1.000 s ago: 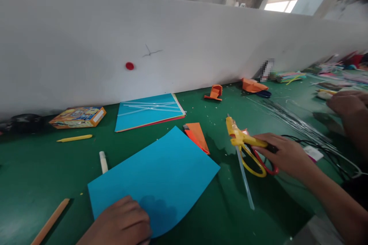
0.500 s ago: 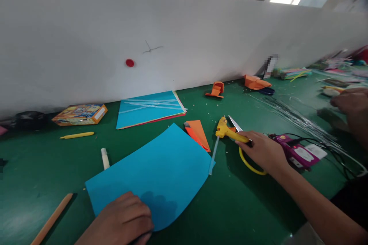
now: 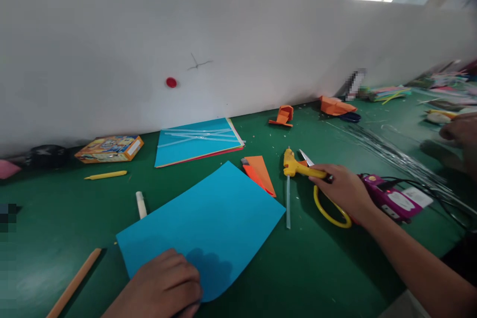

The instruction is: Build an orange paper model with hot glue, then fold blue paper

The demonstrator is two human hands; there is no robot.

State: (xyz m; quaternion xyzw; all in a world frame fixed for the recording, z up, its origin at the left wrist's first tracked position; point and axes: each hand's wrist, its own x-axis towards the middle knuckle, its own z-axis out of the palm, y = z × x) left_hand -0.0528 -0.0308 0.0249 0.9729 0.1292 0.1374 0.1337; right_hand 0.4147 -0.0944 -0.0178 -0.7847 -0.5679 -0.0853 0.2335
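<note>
My left hand [image 3: 169, 280] is closed at the near edge of a blue sheet of paper [image 3: 223, 213], fingers curled over it; the thumb is hidden. In my right hand [image 3: 345, 186] is the handle of a yellow hot glue gun [image 3: 294, 164], a clear glue stick [image 3: 288, 203] pointing down from it beside the sheet's right corner. Scissors [image 3: 328, 216] with yellow handles lie under that hand, partly covered. An orange folded paper piece [image 3: 263, 174] with an orange cutter [image 3: 253, 176] sits just beyond the sheet. A white-capped glue tube [image 3: 140, 203] pokes out from under its left side.
A stack of coloured paper [image 3: 197, 146] with clear strips lies against the white partition [image 3: 112, 59]. A purple power strip [image 3: 391, 198] with cables is at right. Nearby are a patterned box [image 3: 110, 149], a yellow pen [image 3: 106, 175], a wooden stick [image 3: 76, 280] and another person's hand [image 3: 460, 131].
The glue gun has turned slightly, so its glue stick hangs straighter down and off the sheet's corner. My left hand stays on the paper. The whole view has shifted a little.
</note>
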